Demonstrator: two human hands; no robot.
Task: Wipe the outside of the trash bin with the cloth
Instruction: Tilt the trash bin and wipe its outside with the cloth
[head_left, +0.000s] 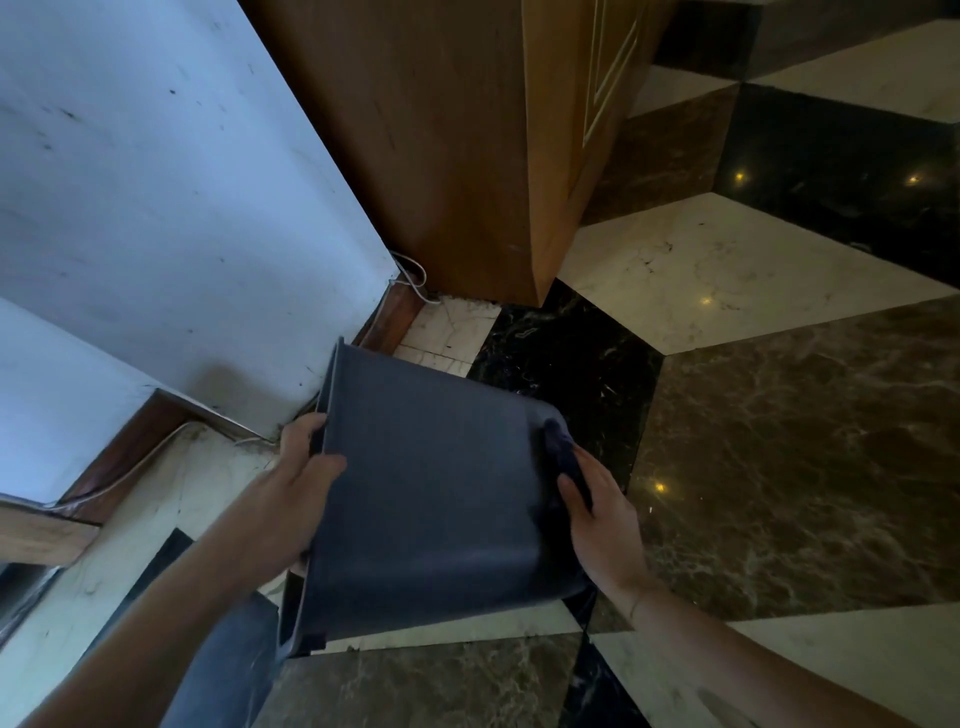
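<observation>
The dark grey trash bin (436, 499), tipped sideways above the marble floor (779, 467), sits between both hands: left hand (306, 462) clamped on its rim, right hand (597, 514) pressing a dark cloth (563, 452) against its base end.

Trash bin (436, 499): smooth matt dark plastic, gripped at the rim. Cloth (563, 452): dark soft fabric, pressed on the far end from that grip. Floor (779, 467): polished glossy marble. Cabinet (441, 156): satin-finished wood. Wall (156, 182): matt, scuffed paint.
</observation>
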